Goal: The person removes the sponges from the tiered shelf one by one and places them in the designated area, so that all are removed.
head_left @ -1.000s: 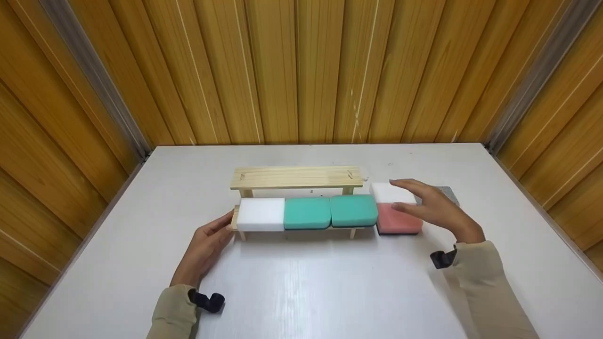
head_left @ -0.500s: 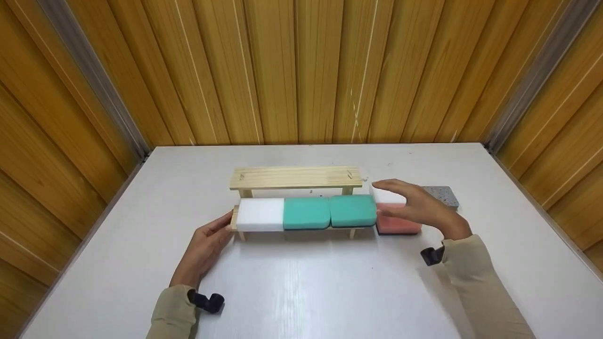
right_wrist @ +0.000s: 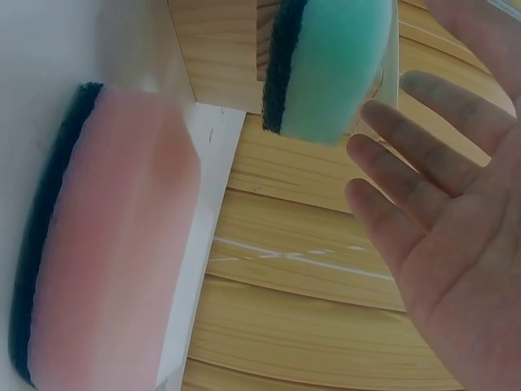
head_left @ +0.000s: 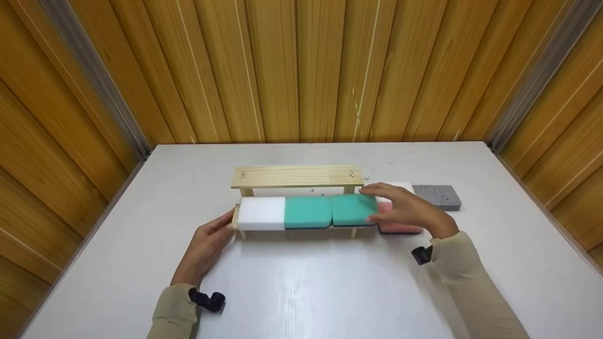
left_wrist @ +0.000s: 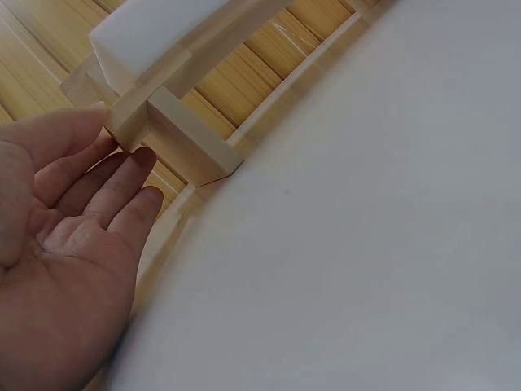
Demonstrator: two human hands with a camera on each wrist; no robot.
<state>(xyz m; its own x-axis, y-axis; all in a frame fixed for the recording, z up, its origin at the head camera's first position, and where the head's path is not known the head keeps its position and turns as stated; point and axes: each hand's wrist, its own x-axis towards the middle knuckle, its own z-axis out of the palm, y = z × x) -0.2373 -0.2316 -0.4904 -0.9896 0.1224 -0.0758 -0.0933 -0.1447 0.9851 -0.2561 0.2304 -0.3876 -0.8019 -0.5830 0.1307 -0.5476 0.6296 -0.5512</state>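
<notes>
A small wooden bench bears a white sponge and two green scouring sponges in a row, the middle one and the right one. My left hand pinches the bench's left end, its thumb at the board in the left wrist view. Over the right green sponge reaches my right hand, thumb at the front and fingers at the far side. The right wrist view shows that palm with fingers spread beside the green sponge, which overhangs the bench end.
A second wooden bench stands behind the first. Right of the front bench, partly under my right hand, lie a pink scouring sponge and a white sponge. A speckled grey block lies farther right. Wood-patterned walls enclose the table.
My right hand has moved left, from above the pink and white sponges to the right green sponge, uncovering the grey block. The left hand has stayed at the bench end.
</notes>
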